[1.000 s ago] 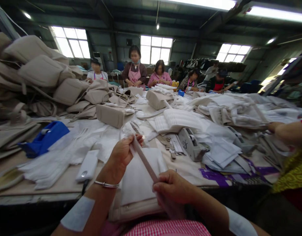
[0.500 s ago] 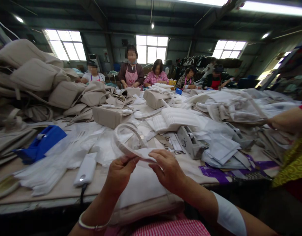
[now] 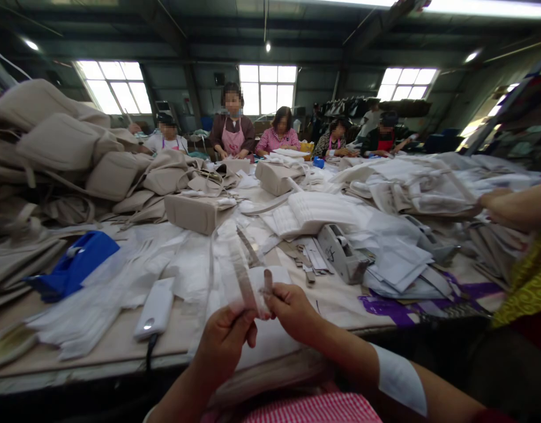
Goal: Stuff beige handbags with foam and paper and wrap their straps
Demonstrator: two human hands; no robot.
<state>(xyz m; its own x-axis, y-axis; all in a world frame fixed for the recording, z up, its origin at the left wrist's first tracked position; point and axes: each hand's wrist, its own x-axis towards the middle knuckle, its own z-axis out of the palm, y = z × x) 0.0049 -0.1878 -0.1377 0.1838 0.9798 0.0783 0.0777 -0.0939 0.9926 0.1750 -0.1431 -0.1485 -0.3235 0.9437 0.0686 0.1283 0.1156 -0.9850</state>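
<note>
Between my two hands is a beige bag strap [image 3: 244,286], partly covered by thin translucent white wrapping that blurs its outline. My left hand [image 3: 226,338] is closed, its thumb and fingers pinching the wrapped strap from the left. Just beside it, my right hand [image 3: 294,308] pinches a short upright strap end from the right, with some wrapping at its fingertips. Below both hands, a beige bag [image 3: 274,373] with a white sheet over it lies against my checked apron at the table edge.
To the left lie a blue tape dispenser [image 3: 76,264] and a white corded device [image 3: 154,308]. A grey tape dispenser [image 3: 341,252] and stacked white foam sheets [image 3: 310,212] are ahead. Beige bags [image 3: 59,141] pile up far left. A co-worker's arm [image 3: 517,205] reaches in from the right.
My hands have come closer together and lower. The strap's raised loop has dropped, and my right hand has gone from resting flat over the white wrapping to pinching a strap end.
</note>
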